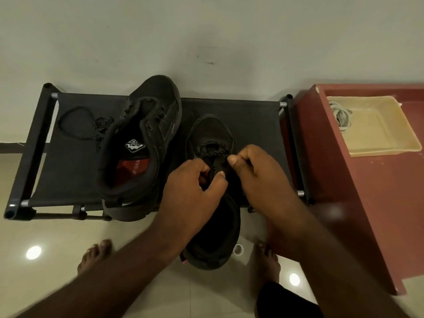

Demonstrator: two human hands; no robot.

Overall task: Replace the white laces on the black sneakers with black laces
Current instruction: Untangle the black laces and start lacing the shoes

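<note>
Not even halfway, I'd say

The left hand and right hand each keep a pinching grip on the black lace in the near sneaker, with only the bottom rows threaded. The other sneaker looks laceless on the rack, spare lace beside it, white laces in the tray.

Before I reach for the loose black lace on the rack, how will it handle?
The loose black lace will probably be floppy: it lies in a slack loop and a tangle on the rack's fabric shelf. Being thin cord, likely very light. Its tangle lies close beside the neighbouring sneaker, so it may snag when lifted.
</note>
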